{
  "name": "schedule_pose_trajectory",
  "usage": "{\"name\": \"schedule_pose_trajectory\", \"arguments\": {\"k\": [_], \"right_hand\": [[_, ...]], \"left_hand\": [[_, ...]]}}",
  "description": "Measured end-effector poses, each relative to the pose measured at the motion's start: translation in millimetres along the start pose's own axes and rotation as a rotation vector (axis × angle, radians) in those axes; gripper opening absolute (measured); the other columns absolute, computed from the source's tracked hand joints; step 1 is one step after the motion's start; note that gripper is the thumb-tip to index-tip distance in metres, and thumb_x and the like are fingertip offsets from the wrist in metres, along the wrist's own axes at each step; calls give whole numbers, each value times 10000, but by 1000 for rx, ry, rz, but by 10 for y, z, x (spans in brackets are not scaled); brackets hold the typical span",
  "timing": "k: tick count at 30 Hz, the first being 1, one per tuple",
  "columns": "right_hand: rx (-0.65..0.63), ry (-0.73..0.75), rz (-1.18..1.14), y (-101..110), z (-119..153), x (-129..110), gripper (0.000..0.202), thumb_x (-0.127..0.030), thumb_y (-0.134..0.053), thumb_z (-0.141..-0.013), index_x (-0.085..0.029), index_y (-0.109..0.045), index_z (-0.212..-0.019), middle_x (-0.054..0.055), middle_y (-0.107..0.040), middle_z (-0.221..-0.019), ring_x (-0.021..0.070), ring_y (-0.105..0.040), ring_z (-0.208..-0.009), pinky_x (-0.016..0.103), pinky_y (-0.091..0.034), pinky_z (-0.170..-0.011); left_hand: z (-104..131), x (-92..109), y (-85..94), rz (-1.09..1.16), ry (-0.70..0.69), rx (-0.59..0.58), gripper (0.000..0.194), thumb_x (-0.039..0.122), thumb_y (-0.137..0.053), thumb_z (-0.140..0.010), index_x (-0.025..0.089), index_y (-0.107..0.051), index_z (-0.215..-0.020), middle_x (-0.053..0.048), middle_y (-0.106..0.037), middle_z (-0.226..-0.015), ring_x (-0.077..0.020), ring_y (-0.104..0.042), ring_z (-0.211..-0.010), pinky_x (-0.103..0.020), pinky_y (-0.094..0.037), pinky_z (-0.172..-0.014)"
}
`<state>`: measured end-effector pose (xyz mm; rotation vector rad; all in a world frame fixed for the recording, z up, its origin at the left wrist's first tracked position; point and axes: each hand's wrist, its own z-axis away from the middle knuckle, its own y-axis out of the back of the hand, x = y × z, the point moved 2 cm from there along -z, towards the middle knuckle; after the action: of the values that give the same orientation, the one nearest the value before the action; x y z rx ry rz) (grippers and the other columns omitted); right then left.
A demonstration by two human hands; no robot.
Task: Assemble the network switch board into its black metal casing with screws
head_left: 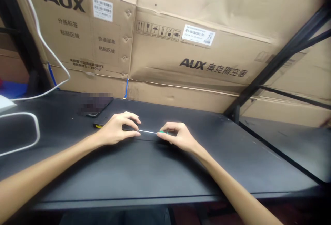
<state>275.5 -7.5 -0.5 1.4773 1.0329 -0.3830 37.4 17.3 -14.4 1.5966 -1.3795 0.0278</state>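
A thin white rod spans the gap between my two hands, just above the dark table. My left hand pinches its left end between thumb and finger, with the other fingers curled above. At the right end, my right hand is closed on the rod, and a bit of green shows at its fingertips. Behind my left hand lies a black and yellow object, partly hidden by the hand.
A dark phone-like object lies behind my left hand. White cables run along the left side. Large cardboard sheets stand along the back edge. A black metal frame rises at the right.
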Motion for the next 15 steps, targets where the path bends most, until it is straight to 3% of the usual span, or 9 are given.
{"name": "schedule_pose_trajectory", "arguments": {"k": [15], "right_hand": [[20, 63, 73, 32, 2, 8, 270, -417, -675, -761, -159, -681, -683, 23, -620, -674, 133, -533, -627, 266, -419, -598]], "left_hand": [[-10, 6, 28, 18, 33, 8, 143, 340, -708, -756, 204, -746, -731, -58, -699, -960, -235, -624, -1012, -360, -462, -925]]}}
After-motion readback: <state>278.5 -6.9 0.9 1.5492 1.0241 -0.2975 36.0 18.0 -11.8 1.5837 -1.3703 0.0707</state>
